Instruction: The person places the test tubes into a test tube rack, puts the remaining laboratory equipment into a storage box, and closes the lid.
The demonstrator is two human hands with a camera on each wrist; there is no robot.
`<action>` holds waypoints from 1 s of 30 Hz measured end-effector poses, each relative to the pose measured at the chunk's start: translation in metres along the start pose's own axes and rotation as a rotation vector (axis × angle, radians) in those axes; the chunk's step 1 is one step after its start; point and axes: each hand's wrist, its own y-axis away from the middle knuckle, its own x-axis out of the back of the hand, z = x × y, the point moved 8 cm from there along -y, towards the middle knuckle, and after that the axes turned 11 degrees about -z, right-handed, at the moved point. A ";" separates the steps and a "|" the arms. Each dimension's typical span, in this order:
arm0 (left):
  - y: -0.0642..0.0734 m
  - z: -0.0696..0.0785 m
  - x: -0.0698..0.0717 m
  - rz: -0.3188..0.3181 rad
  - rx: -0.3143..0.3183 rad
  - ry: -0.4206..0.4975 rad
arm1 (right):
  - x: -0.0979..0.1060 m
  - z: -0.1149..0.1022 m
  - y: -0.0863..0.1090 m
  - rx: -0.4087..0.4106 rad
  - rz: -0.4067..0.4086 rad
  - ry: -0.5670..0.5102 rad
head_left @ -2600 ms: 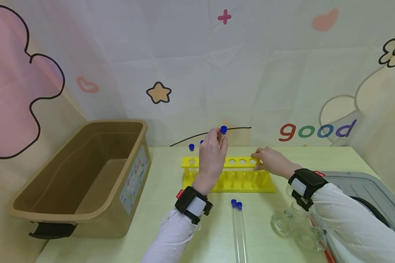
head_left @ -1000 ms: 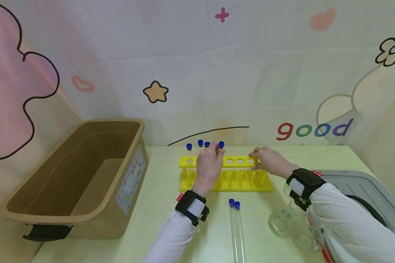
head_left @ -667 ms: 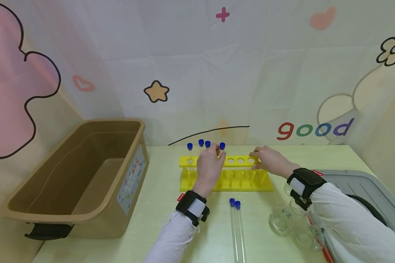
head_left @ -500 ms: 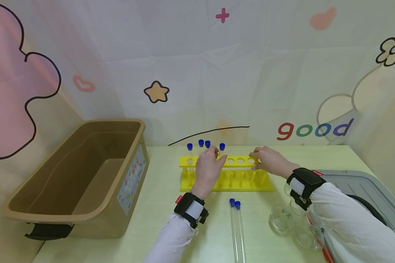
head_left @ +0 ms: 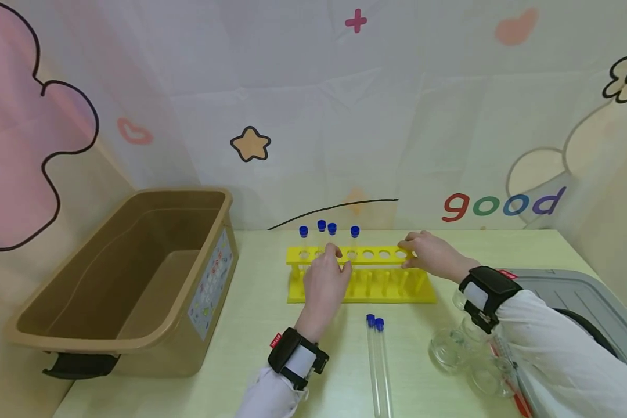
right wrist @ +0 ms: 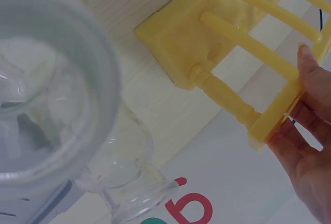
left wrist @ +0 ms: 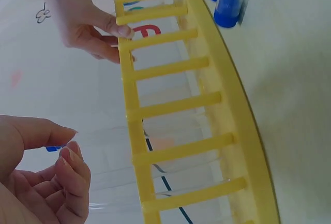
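Note:
A yellow test tube rack (head_left: 363,295) stands on the table, and several clear test tubes with blue caps (head_left: 355,231) are upright in its left half. My right hand (head_left: 432,254) grips the right end of the rack's top bar, thumb on the near side and fingers on the far side in the right wrist view. In front of the rack's left half hovers my left hand (head_left: 326,285), its fingers loosely bent and nothing between thumb and fingertips. Two more capped test tubes (head_left: 378,363) lie side by side on the table in front of the rack.
At the left stands a big brown bin (head_left: 209,325) with a black handle. Clear glass vessels (head_left: 447,350) stand on the right below my right forearm, beside a grey lid (head_left: 564,284). A printed cloth (head_left: 313,116) hangs behind the table.
My left hand lowered a blue-capped test tube into the rack, let go of it, and drew back down and left. My right hand kept its hold on the rack's end.

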 end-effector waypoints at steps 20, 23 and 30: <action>0.040 -0.002 -0.076 -0.489 0.086 -0.235 | 0.001 0.001 0.002 -0.003 0.005 0.003; 0.040 -0.003 -0.081 -0.488 0.082 -0.249 | 0.000 0.002 0.001 -0.014 0.001 0.000; 0.043 -0.004 -0.087 -0.458 0.071 -0.239 | -0.001 0.003 0.001 -0.025 -0.012 -0.009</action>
